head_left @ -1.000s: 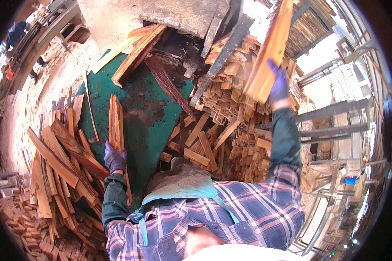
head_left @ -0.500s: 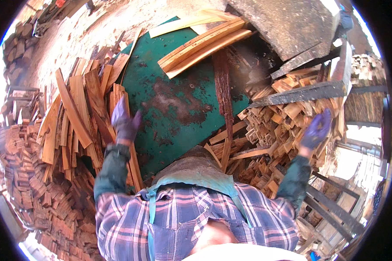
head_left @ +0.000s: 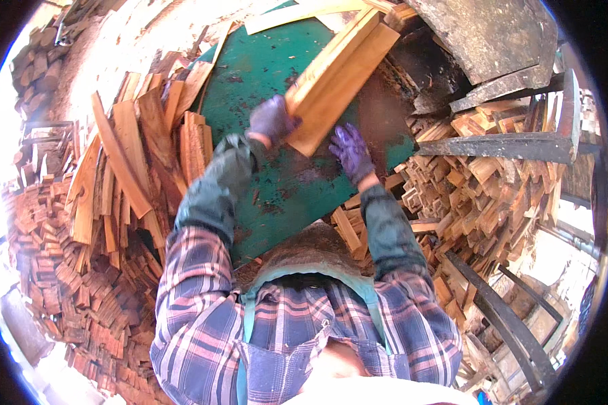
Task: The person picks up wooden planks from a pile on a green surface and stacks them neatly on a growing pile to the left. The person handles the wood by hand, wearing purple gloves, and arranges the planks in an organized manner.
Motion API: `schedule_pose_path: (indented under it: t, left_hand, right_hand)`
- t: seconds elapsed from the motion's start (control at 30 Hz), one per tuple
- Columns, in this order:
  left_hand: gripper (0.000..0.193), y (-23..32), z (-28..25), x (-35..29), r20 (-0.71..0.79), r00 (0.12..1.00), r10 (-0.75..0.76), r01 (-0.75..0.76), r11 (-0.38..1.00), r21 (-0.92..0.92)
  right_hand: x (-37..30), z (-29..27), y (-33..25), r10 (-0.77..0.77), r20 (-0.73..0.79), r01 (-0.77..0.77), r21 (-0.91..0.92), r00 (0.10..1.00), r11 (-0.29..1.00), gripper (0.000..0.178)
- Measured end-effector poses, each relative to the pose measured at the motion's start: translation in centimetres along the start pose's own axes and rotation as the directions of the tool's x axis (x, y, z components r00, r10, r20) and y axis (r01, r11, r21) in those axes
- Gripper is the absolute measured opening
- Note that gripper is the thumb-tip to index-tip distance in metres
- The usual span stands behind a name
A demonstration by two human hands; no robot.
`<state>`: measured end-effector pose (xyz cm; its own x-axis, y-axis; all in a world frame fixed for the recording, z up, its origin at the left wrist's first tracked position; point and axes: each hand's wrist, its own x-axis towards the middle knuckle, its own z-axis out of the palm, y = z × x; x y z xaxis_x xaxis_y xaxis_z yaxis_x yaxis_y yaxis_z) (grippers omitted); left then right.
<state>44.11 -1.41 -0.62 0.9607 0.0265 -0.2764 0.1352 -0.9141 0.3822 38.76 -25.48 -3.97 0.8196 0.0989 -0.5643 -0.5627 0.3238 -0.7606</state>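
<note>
Two long pale split planks (head_left: 348, 81) lie side by side, slanting over a green board (head_left: 263, 61) stained with dark dirt. My left hand (head_left: 272, 120), in a purple glove, is closed at the left edge of their near end, with part of the grip hidden behind the wood. My right hand (head_left: 351, 154), also gloved in purple, is just right of that end. Its fingers are spread and hold nothing. Brown bark-coloured wood (head_left: 383, 115) lies on the board beyond my right hand, partly covered by the planks.
Long slats (head_left: 125, 145) lean in a bundle at the left, above stacked short wood pieces (head_left: 94, 297). Another stack of cut wood (head_left: 483, 182) stands at the right, crossed by a dark metal bar (head_left: 500, 147). A grey slab (head_left: 493, 40) sits at the far right.
Both hands have come inward from the sides to the planks. The near end of the planks has swung right and toward me, so they slant more steeply.
</note>
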Motion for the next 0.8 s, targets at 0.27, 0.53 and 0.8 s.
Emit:
schedule_pose_path:
  t: [0.27,0.53,0.8]
  left_hand:
    - [0.054,-1.7,6.0,-24.2,0.072,0.958,-0.279,0.286,0.891,-0.353]
    - [0.082,-9.1,3.3,-38.6,-0.521,0.852,-0.054,0.014,0.997,-0.080]
    - [0.113,-14.3,2.0,-31.8,-0.212,0.831,-0.515,0.478,0.855,-0.203]
  right_hand:
    - [-1.4,1.2,5.6,0.229,0.009,-0.206,-0.410,0.973,0.889,0.060]
    - [-11.1,10.8,19.3,0.248,0.211,-0.109,-0.512,0.945,0.852,0.054]
    - [-11.9,14.7,16.5,0.109,0.254,0.136,-0.778,0.961,0.614,0.059]
